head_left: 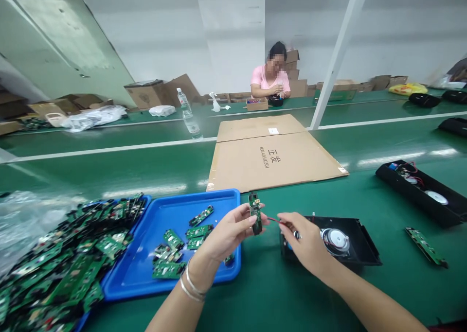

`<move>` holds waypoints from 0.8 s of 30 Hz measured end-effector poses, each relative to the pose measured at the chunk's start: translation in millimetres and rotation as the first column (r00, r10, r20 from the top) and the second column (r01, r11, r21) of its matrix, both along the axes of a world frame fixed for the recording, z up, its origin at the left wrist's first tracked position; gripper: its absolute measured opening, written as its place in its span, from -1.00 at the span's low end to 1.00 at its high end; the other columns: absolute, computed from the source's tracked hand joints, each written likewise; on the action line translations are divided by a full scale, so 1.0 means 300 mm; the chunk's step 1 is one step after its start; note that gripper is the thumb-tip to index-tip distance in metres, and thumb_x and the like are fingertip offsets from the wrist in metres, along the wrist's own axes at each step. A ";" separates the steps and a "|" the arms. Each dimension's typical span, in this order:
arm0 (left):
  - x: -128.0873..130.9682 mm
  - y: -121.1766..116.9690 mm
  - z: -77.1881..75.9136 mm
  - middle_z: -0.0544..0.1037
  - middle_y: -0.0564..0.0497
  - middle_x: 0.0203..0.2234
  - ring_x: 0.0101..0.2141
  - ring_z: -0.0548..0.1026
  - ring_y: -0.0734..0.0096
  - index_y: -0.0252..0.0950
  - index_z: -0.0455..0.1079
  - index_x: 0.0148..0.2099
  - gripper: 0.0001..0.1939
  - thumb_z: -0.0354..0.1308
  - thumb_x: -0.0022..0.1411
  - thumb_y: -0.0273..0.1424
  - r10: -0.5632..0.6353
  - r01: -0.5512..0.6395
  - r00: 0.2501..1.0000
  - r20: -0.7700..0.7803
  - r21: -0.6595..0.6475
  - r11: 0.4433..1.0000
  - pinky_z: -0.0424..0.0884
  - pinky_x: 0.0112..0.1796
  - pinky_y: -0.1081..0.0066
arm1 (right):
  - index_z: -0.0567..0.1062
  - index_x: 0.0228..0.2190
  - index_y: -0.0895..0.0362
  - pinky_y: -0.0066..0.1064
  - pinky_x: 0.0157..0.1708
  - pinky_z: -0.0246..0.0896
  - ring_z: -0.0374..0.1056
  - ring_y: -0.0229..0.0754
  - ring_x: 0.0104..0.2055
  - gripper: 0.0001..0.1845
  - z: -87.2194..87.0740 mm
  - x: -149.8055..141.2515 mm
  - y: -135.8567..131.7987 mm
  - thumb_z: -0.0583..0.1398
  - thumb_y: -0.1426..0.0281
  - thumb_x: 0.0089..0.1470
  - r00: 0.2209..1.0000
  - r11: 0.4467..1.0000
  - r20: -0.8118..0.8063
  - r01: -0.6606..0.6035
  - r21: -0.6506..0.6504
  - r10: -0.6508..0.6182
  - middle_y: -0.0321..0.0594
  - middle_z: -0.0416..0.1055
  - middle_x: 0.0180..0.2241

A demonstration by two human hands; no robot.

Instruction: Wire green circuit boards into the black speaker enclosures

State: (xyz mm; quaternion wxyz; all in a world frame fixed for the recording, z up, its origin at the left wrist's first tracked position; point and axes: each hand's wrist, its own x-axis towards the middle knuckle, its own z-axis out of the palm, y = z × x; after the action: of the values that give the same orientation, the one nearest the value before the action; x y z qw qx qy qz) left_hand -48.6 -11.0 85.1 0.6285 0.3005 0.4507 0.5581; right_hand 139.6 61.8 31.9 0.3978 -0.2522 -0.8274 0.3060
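My left hand [235,227] pinches a small green circuit board [255,213], held upright above the right rim of a blue tray [236,254]. A thin red wire [273,219] runs from near the board to my right hand [301,237], whose thumb and fingers are closed on it. Just below and beyond my right hand lies a black speaker housing [359,239] with a round silver speaker [334,239] in it; my hand hides its left part. Several more circuit boards [170,270] lie in the blue tray.
A large heap of circuit boards [73,273] covers the left side. Flattened cardboard [251,162] lies ahead. To the right are another black housing [419,188] and a loose board [425,246]. A water bottle [188,115] stands beyond; a person in pink [270,79] sits at the far bench.
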 end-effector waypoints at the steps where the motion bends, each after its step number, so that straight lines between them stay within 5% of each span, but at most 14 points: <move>1: 0.003 -0.002 0.002 0.54 -0.08 -0.25 -0.15 0.50 0.25 -0.31 0.41 -0.09 -0.66 0.30 0.08 -0.35 -0.003 0.003 0.999 -0.034 0.007 1.000 0.40 -0.19 0.39 | 0.37 -0.17 0.10 -0.40 -0.44 0.39 0.39 -0.25 -0.42 -0.84 0.015 0.016 0.002 0.07 0.38 0.21 0.997 0.992 -0.077 0.021 -0.125 -0.031 -0.20 0.41 -0.36; 4: 0.015 -0.003 0.000 0.56 -0.09 -0.20 -0.13 0.47 0.29 -0.29 0.38 -0.08 -0.64 0.32 0.05 -0.36 -0.023 0.027 0.992 -0.122 0.031 0.999 0.39 -0.21 0.43 | 0.34 -0.19 0.08 -0.45 -0.58 0.37 0.40 -0.26 -0.46 -0.83 0.038 0.043 -0.007 0.13 0.31 0.17 0.960 0.924 -0.254 0.014 -0.381 -0.120 -0.26 0.37 -0.40; 8: 0.041 0.004 -0.023 0.57 -0.07 -0.21 -0.08 0.47 0.26 -0.29 0.34 -0.20 -0.72 0.32 0.04 -0.41 0.044 -0.032 0.976 -0.213 0.056 0.998 0.38 -0.22 0.44 | 0.34 -0.16 0.06 -0.47 -0.61 0.31 0.30 -0.34 -0.55 -0.80 0.017 0.057 -0.018 0.14 0.29 0.15 0.912 0.880 -0.368 -0.017 -0.474 -0.180 -0.33 0.30 -0.43; 12: 0.071 0.019 -0.040 0.57 0.00 -0.39 -0.23 0.55 0.29 -0.27 0.27 -0.23 -0.68 0.34 0.02 -0.41 0.102 -0.105 0.987 -0.121 -0.021 0.994 0.41 -0.36 0.49 | 0.39 -0.11 0.12 -0.51 -0.65 0.14 0.08 -0.37 -0.65 -0.72 -0.017 0.080 -0.004 0.04 0.25 0.22 0.941 0.848 -0.277 0.020 -0.529 -0.195 -0.43 0.10 -0.63; 18: 0.102 0.035 -0.041 0.58 -0.08 -0.32 -0.25 0.57 0.26 -0.32 0.32 -0.21 -0.78 0.25 0.10 -0.40 0.130 -0.117 0.988 0.078 -0.156 0.981 0.48 -0.24 0.40 | 0.44 -0.07 0.09 -0.34 -0.29 0.31 0.34 -0.23 -0.36 -0.65 -0.002 0.099 0.024 0.02 0.23 0.22 0.970 0.921 -0.139 0.138 -0.365 -0.200 -0.23 0.39 -0.40; 21: 0.113 0.037 -0.054 0.57 -0.06 -0.37 -0.33 0.56 0.37 -0.36 0.39 -0.07 -0.67 0.27 0.09 -0.41 0.151 -0.139 0.987 0.063 -0.161 0.977 0.47 -0.34 0.48 | 0.33 0.04 0.11 -0.27 -0.26 0.37 0.42 -0.16 -0.33 -0.55 0.011 0.104 0.043 0.14 0.21 0.14 0.936 0.854 -0.152 0.211 -0.476 -0.317 -0.20 0.47 -0.38; 24: 0.124 0.037 -0.067 0.57 -0.07 -0.35 -0.32 0.53 0.37 -0.38 0.47 -0.13 -0.69 0.31 0.05 -0.38 0.200 -0.181 0.973 0.119 -0.155 0.971 0.46 -0.31 0.47 | 0.19 0.10 0.11 -0.25 -0.32 0.41 0.44 -0.16 -0.39 -0.41 0.011 0.110 0.062 0.21 0.22 0.08 0.880 0.784 -0.275 0.158 -0.601 -0.388 -0.19 0.48 -0.35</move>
State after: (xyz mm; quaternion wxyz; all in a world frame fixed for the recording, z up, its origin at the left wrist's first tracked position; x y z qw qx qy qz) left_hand -11.5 0.0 65.1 0.6207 0.1720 0.4732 0.6011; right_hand 172.6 80.4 35.2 0.5006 -0.4122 -0.5591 0.5166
